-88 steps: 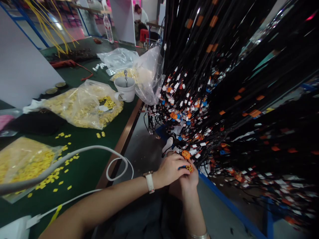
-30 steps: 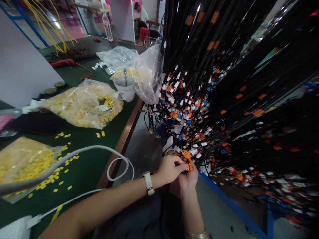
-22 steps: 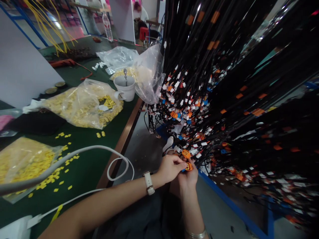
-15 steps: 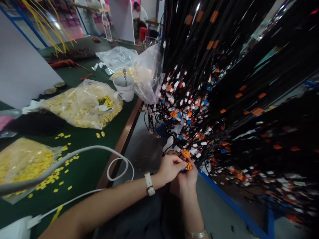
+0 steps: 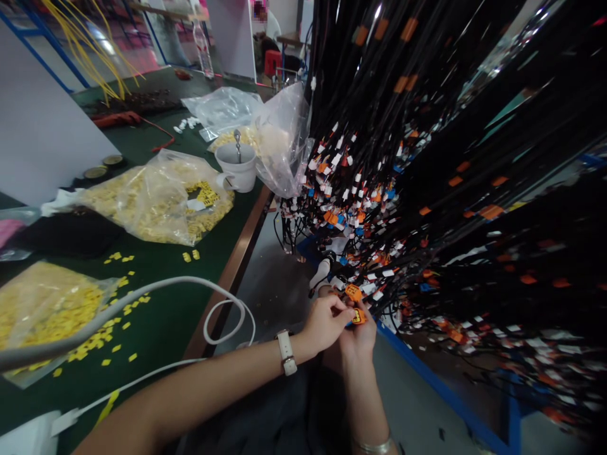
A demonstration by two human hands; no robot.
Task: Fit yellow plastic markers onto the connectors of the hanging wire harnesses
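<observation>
Low in front of me, beside the hanging cables, my right hand [image 5: 358,344] is closed around an orange connector [image 5: 361,316] whose face shows yellow. My left hand [image 5: 327,323], with a white-strapped watch [image 5: 286,352] on its wrist, comes in from the left. Its thumb and finger are pinched against that same connector. A second orange connector [image 5: 353,292] sits just above, by the right fingertips; I cannot tell whether it is gripped. A bit of blue shows beside the lower connector, and the undersides of both are hidden.
Dense black cables [image 5: 379,95] with white, orange and blue ends fill the right side. On the green table [image 5: 165,303] lie bags of yellow pieces [image 5: 161,196], loose yellow pieces [image 5: 97,335], a mug [image 5: 237,167] and a white cord [image 5: 190,281]. A person [image 5: 270,31] sits far back.
My left hand and wrist have shifted very slightly to the right, thumb still against the connector. My right hand and the connectors stay nearly in place.
</observation>
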